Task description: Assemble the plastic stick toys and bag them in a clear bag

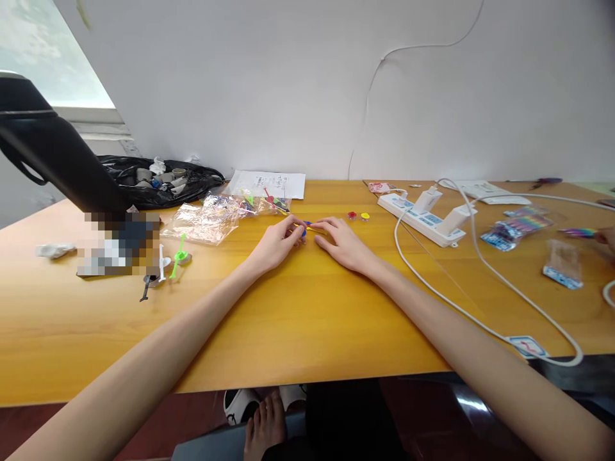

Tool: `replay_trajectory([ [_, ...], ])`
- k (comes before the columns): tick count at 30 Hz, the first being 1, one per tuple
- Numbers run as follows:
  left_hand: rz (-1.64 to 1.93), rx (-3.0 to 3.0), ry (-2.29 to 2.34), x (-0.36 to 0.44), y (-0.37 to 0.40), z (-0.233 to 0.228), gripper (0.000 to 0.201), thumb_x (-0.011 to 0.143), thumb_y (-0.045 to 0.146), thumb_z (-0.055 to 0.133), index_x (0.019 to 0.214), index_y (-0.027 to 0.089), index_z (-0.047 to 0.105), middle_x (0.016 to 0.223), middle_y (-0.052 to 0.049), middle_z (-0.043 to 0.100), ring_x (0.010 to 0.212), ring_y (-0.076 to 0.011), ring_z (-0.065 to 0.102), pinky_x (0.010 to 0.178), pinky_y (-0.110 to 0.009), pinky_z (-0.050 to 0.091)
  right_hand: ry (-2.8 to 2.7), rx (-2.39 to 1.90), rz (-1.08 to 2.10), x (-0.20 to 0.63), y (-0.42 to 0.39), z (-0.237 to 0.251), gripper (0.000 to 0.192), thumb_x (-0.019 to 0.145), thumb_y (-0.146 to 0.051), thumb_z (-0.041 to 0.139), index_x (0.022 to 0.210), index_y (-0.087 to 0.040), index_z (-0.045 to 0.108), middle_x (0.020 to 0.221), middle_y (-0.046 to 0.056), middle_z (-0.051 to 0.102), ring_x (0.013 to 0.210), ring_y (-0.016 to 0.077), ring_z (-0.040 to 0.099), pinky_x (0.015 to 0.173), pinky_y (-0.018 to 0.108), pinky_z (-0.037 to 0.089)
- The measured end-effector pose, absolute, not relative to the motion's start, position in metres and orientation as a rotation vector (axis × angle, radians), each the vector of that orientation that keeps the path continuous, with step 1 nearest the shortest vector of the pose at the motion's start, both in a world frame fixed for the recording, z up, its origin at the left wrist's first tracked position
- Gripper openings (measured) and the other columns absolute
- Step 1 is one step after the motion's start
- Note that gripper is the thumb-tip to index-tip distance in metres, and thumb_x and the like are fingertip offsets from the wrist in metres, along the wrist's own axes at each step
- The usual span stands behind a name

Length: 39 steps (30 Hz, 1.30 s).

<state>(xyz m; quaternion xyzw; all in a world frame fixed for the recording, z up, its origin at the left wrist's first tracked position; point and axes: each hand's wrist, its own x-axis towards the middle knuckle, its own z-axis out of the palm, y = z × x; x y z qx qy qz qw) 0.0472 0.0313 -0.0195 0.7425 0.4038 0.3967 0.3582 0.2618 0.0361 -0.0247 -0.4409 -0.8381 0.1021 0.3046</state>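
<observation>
At the middle of the table, my left hand has its thumb and fingers closed on a small blue plastic piece. My right hand meets it from the other side, its fingertips at a thin yellow plastic strip that adjoins the blue piece. Fingers partly cover both parts, so how they join is hidden. Beyond my right hand lie a small red disc and a yellow disc. Off to the left are a green plastic piece, a white one and a black one, each a narrow bar with a round part.
Clear plastic bags and a paper sheet lie behind my left hand. A black bag and black bottle stand left. On the right are a power strip, white cables, rainbow packets and another person's hand.
</observation>
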Motion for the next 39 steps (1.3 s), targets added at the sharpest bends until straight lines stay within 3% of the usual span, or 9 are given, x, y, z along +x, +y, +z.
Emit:
replay_trajectory([
  [6, 0.994, 1.969, 1.071, 0.048, 0.030, -0.018, 0.030, 0.098, 0.043, 0.048, 0.109, 0.020, 0.064, 0.088, -0.004, 0.073, 0.081, -0.0182, 0.067, 0.081, -0.030, 0.050, -2.265, -1.214, 0.193, 0.263, 0.040, -0.028, 0.035, 0.102, -0.034, 0.050, 0.128, -0.021, 0.069, 0.130, 0.010, 0.065, 0.125, 0.0275, 0.053, 0.112, 0.047, 0.041],
  [17, 0.995, 1.972, 1.072, 0.047, 0.032, -0.021, 0.027, 0.099, 0.043, 0.049, 0.106, 0.022, 0.064, 0.085, -0.002, 0.073, 0.081, -0.0175, 0.067, 0.079, -0.028, 0.048, -2.132, -1.381, 0.126, 0.262, 0.039, -0.020, 0.027, 0.100, -0.025, 0.053, 0.108, -0.018, 0.077, 0.118, 0.009, 0.072, 0.114, 0.0251, 0.060, 0.107, 0.041, 0.042],
  [39, 0.991, 1.926, 1.064, 0.049, 0.030, -0.019, 0.028, 0.098, 0.043, 0.050, 0.107, 0.020, 0.064, 0.091, -0.004, 0.074, 0.086, -0.0181, 0.070, 0.082, -0.029, 0.051, -2.051, -1.452, 0.124, 0.270, 0.042, -0.020, 0.023, 0.091, -0.019, 0.060, 0.103, -0.018, 0.079, 0.112, 0.008, 0.073, 0.108, 0.0239, 0.065, 0.100, 0.036, 0.047],
])
